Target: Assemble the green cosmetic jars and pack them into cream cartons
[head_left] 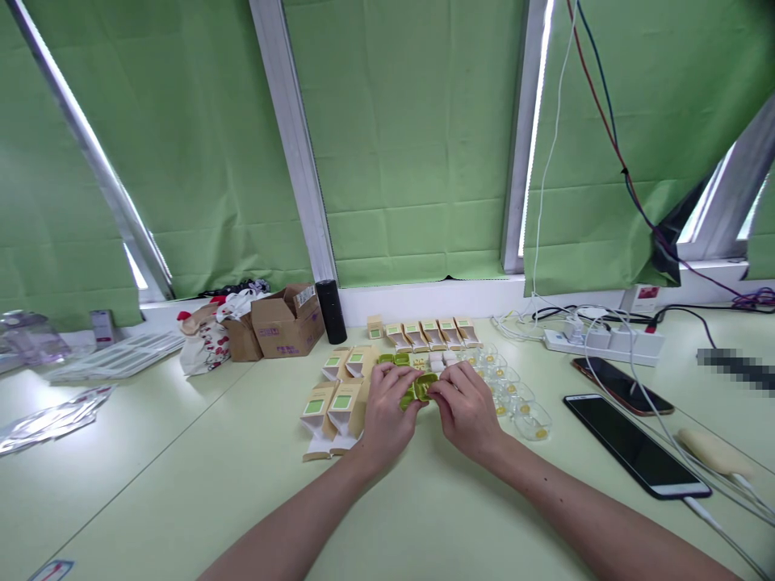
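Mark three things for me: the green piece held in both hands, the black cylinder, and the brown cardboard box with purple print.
Green piece [425,386]: head view, middle of its visible part.
Black cylinder [331,313]: head view, its side.
Cardboard box [286,328]: head view, its printed wall.

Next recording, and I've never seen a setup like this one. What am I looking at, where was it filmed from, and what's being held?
There is no machine here, just a person's two bare hands. The single picture comes from a camera worn on the head, looking forward and down, so both forearms reach in from the bottom edge. The left hand and right hand hold a small green piece between their fingers. On the pale table, small open cartons stand left of the hands, and clear plastic shells lie to the right. Farther right are two phones and a power strip; at back left sits a cardboard box.
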The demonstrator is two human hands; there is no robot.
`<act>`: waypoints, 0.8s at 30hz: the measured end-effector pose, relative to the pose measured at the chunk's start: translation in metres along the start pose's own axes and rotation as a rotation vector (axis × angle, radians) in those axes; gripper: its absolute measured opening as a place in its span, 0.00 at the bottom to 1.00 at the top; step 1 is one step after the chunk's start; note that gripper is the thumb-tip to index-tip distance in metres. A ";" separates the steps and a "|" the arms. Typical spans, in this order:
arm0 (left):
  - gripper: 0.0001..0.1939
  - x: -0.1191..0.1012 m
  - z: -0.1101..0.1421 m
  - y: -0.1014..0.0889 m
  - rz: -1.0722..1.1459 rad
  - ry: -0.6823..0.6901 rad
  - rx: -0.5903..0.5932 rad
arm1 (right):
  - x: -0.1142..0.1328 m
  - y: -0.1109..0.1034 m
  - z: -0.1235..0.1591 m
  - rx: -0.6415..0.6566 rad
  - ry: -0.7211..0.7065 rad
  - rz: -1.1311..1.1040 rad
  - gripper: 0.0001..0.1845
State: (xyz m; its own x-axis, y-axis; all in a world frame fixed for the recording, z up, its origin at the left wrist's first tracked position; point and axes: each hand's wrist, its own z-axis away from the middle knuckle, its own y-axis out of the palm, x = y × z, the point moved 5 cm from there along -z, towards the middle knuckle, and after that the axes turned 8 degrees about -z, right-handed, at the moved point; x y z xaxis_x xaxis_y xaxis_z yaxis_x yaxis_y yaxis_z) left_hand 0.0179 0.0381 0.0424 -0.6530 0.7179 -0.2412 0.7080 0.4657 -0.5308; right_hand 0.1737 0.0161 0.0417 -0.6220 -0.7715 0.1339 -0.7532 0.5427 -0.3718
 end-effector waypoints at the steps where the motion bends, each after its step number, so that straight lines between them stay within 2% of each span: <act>1: 0.21 0.000 0.000 0.000 -0.001 0.000 -0.001 | 0.000 0.000 0.000 -0.001 -0.001 -0.002 0.11; 19: 0.22 0.003 0.000 0.002 -0.022 -0.020 0.005 | -0.001 0.001 0.001 0.005 -0.012 -0.001 0.11; 24: 0.21 0.016 -0.002 0.000 -0.041 -0.156 0.010 | 0.003 -0.001 0.000 -0.002 -0.016 -0.006 0.10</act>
State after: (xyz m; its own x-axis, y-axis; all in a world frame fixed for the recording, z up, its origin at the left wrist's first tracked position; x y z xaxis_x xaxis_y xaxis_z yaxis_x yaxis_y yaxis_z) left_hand 0.0080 0.0509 0.0401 -0.7159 0.6089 -0.3416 0.6774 0.4873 -0.5510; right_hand 0.1724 0.0134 0.0423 -0.6141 -0.7798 0.1217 -0.7572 0.5387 -0.3694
